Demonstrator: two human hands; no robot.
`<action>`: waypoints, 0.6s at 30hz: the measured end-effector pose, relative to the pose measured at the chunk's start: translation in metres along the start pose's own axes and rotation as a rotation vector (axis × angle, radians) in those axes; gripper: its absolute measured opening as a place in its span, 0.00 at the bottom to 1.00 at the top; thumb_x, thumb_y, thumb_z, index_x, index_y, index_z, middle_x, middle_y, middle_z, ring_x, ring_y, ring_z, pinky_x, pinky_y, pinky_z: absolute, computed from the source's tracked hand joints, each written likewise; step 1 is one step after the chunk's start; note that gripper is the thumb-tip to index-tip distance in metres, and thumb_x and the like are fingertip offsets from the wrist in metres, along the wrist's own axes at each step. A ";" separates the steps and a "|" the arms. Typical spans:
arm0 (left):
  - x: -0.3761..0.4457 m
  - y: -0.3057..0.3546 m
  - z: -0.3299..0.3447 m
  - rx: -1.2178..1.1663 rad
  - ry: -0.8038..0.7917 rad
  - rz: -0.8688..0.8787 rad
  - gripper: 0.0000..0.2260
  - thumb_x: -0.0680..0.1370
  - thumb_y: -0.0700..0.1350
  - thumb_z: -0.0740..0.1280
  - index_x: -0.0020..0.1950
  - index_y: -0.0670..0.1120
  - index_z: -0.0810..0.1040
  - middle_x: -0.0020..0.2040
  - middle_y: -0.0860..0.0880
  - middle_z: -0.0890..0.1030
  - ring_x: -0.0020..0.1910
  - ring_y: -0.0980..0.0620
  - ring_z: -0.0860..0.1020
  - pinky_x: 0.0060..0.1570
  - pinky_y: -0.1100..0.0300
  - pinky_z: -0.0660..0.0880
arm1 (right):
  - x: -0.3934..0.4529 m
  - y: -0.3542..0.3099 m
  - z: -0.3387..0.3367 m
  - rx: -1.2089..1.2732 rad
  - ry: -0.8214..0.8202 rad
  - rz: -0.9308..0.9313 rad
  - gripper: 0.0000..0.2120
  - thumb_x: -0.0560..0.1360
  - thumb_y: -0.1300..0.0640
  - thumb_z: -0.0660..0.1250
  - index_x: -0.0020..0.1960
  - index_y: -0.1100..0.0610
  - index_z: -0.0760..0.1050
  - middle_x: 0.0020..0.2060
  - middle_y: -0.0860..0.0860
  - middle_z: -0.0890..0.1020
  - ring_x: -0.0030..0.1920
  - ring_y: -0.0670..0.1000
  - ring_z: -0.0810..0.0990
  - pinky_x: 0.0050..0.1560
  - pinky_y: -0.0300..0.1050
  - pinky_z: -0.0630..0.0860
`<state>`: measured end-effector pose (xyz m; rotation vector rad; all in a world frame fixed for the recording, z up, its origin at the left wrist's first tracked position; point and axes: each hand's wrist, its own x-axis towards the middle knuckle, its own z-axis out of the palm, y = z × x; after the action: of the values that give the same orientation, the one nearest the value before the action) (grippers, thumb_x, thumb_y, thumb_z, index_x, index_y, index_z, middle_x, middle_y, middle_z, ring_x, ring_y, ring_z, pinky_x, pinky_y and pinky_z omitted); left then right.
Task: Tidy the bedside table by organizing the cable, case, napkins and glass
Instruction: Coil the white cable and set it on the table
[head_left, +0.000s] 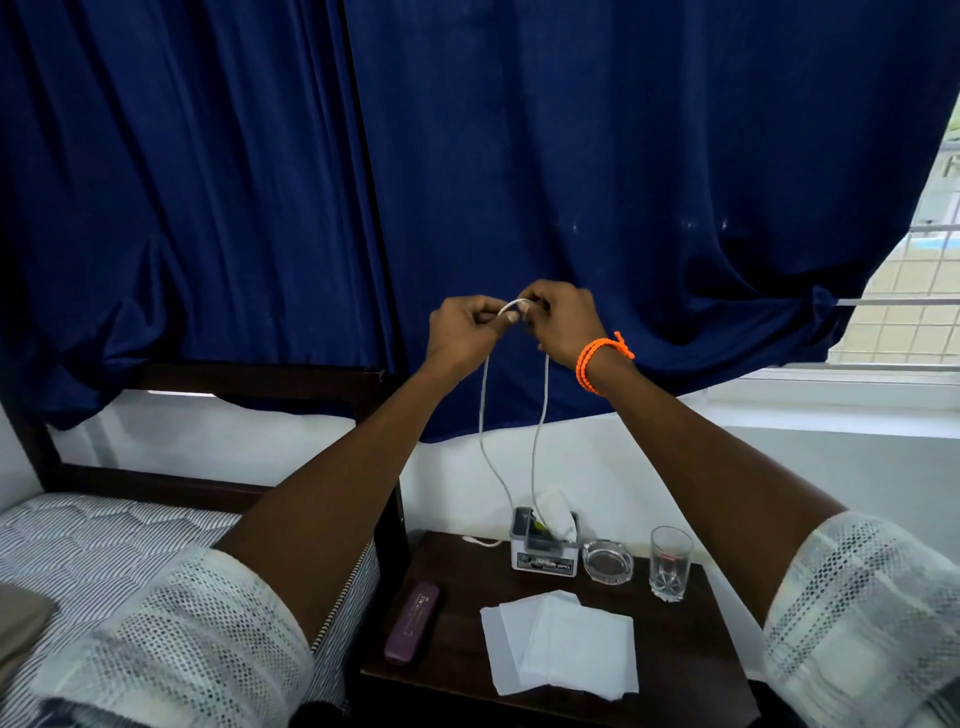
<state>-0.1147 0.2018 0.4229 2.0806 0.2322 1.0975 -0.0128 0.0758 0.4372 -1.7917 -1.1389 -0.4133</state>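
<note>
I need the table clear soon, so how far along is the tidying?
Nothing looks finished yet. In hand: the left hand and right hand hold the white cable up, folding it. Left: the napkins lie loosely overlapped, the purple case sits at the table's left edge, and the glass stands by the ashtray.

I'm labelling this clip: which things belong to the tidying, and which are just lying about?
Belongs:
white cable, held by left hand and right hand
purple case
napkins
glass

Lying about:
ashtray
tissue holder
</note>
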 end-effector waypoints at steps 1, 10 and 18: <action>-0.002 -0.003 0.000 0.023 0.006 -0.009 0.07 0.78 0.47 0.74 0.53 0.46 0.86 0.39 0.53 0.86 0.34 0.64 0.80 0.37 0.69 0.75 | 0.000 0.001 0.001 0.013 0.015 0.026 0.08 0.81 0.60 0.62 0.45 0.57 0.79 0.37 0.53 0.81 0.40 0.57 0.83 0.38 0.58 0.83; -0.002 -0.013 -0.008 0.015 0.029 -0.033 0.05 0.77 0.44 0.74 0.51 0.44 0.87 0.37 0.53 0.85 0.35 0.60 0.82 0.37 0.68 0.76 | -0.004 0.008 0.007 0.041 -0.028 0.044 0.01 0.77 0.58 0.71 0.47 0.54 0.80 0.35 0.49 0.81 0.38 0.51 0.82 0.37 0.52 0.84; -0.005 -0.021 -0.008 -0.052 0.073 -0.085 0.06 0.76 0.47 0.75 0.50 0.47 0.87 0.41 0.51 0.87 0.40 0.57 0.85 0.46 0.64 0.82 | 0.001 0.000 0.007 0.017 0.100 0.093 0.07 0.79 0.61 0.63 0.43 0.55 0.76 0.36 0.55 0.82 0.39 0.57 0.84 0.34 0.59 0.83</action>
<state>-0.1199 0.2186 0.4077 1.9685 0.3220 1.1176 -0.0134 0.0825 0.4343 -1.7812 -0.9829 -0.4315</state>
